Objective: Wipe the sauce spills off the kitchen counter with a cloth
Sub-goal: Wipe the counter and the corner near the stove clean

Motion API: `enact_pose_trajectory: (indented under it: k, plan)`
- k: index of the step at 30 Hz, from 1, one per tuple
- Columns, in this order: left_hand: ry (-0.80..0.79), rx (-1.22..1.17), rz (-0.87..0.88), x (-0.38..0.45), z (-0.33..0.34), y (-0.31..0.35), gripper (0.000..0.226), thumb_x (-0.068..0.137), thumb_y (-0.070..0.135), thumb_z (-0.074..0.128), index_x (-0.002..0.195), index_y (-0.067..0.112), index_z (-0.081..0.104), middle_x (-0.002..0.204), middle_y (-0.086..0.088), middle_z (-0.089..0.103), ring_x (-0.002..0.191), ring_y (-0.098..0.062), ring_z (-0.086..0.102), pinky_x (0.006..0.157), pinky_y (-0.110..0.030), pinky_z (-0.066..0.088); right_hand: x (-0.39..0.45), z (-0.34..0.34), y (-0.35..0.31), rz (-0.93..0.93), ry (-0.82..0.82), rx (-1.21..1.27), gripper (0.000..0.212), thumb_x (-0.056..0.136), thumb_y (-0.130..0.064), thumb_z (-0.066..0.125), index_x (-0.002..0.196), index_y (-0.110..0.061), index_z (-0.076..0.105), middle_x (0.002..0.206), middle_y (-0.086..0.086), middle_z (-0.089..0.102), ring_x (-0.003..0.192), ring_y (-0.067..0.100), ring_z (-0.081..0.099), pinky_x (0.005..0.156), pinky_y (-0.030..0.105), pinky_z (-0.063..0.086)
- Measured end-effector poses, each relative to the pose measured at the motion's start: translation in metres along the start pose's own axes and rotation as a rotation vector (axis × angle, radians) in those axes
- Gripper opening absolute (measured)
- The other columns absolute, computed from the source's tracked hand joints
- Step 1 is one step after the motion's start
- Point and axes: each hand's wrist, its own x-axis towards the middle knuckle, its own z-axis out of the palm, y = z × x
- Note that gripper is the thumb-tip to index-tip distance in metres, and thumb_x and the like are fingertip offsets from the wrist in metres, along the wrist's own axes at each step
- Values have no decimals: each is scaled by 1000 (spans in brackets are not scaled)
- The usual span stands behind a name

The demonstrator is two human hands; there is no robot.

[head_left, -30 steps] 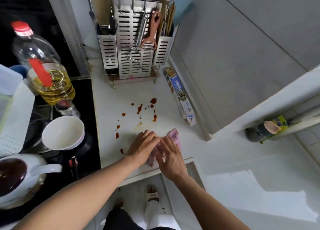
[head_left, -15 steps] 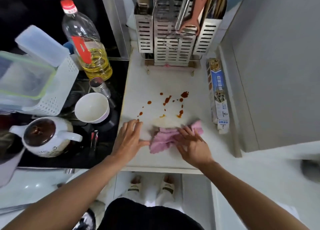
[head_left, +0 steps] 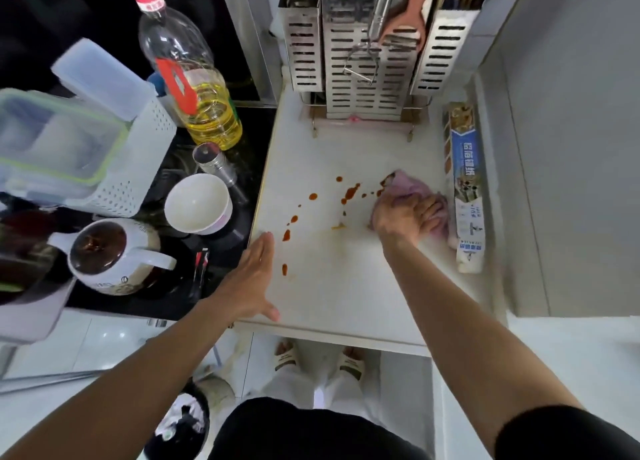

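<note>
A right hand [head_left: 407, 217] presses a crumpled pink cloth [head_left: 414, 191], fingers curled over it, onto the white counter [head_left: 346, 286] beside a long foil box [head_left: 465, 189]. Red-brown sauce drops [head_left: 349, 193] trail leftward toward the flat, spread-fingered left hand [head_left: 254, 279] near a white bowl [head_left: 197, 203].

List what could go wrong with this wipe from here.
1. The left hand rests open beside two sauce drops; it may smear them.
2. The right hand presses the pink cloth close to the foil box; a sweep that way might stain it.
</note>
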Motion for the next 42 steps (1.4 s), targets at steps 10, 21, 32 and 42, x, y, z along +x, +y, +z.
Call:
enact_pose_trajectory:
  k: [10, 21, 32, 42]
  plan:
    - [33, -13, 4, -4, -6, 1, 152, 60, 38, 91, 149, 14, -30, 161, 0, -27, 150, -23, -14, 116, -47, 24, -7, 37, -24, -601, -267, -118, 46, 99, -35, 33, 130, -13, 59, 149, 15, 44, 143, 34, 32, 118, 53, 17]
    - [44, -34, 23, -8, -8, -3, 152, 58, 40, 92, 152, 13, -25, 163, -1, -22, 151, -25, -10, 113, -49, 29, -32, -6, 71, -712, -228, -183, 59, 97, -52, 24, 130, -20, 61, 150, 3, 46, 134, 29, 47, 105, 50, 43]
    - [66, -41, 44, -6, -5, -6, 151, 59, 39, 92, 151, 12, -26, 163, -2, -22, 151, -21, -9, 114, -46, 30, 57, 25, -64, -89, -53, -53, 67, 90, -43, 46, 142, 0, 38, 159, 20, 18, 150, 32, 4, 122, 45, 1]
    - [48, -83, 27, -6, -7, -5, 151, 60, 37, 92, 151, 15, -27, 162, 1, -23, 151, -25, -9, 113, -47, 31, 48, 38, -44, -122, 181, 24, 85, 83, -35, 61, 149, 1, 23, 159, 20, 15, 149, 34, 12, 122, 44, 11]
